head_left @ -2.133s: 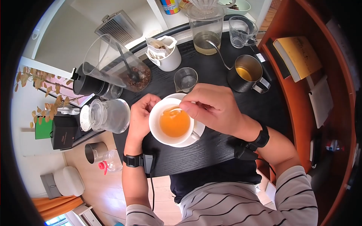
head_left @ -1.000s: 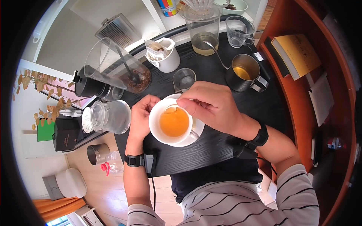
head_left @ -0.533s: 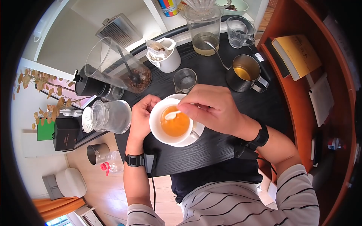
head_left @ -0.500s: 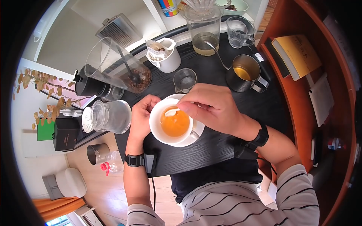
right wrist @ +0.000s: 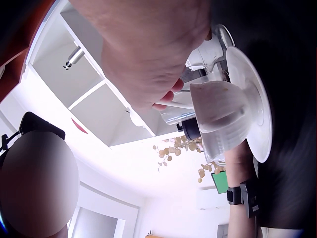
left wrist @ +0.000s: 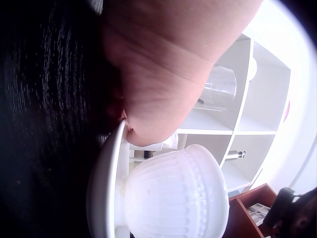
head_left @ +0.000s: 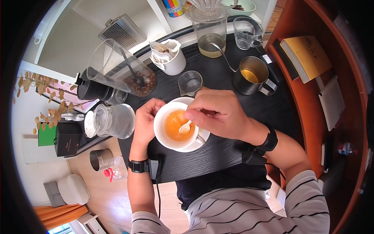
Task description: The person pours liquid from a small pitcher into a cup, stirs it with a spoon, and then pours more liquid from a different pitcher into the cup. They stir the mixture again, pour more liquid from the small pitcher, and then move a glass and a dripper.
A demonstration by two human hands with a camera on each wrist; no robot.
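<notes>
A white cup (left wrist: 173, 198) with a ribbed outside stands on a white saucer (right wrist: 260, 134). Orange liquid (head_left: 174, 121) fills its lower part in the head view. With thumb on the rim, my left hand (head_left: 145, 121) grips the saucer's left edge; its other fingers are mostly hidden below. My right hand (head_left: 220, 113) is over the cup's right side and pinches a white spoon (head_left: 184, 128) by its handle, between thumb and fingers. The spoon slants down into the cup, its bowl showing in the liquid. The cup's handle (head_left: 200, 139) points to the lower right.
Beyond the cup is a small glass beaker (head_left: 191, 86). A steel gooseneck pitcher (head_left: 243, 85) stands right of it, a white mug (head_left: 176, 65) with a drip bag behind. A glass jar (head_left: 117, 123) and a clear container (head_left: 146, 87) of beans are left. A brown shelf (head_left: 296, 97) borders the right.
The spoon's bowl has swept round in the liquid from the cup's far side to its near right, with the right hand shifting slightly. My left hand keeps its grip on the saucer.
</notes>
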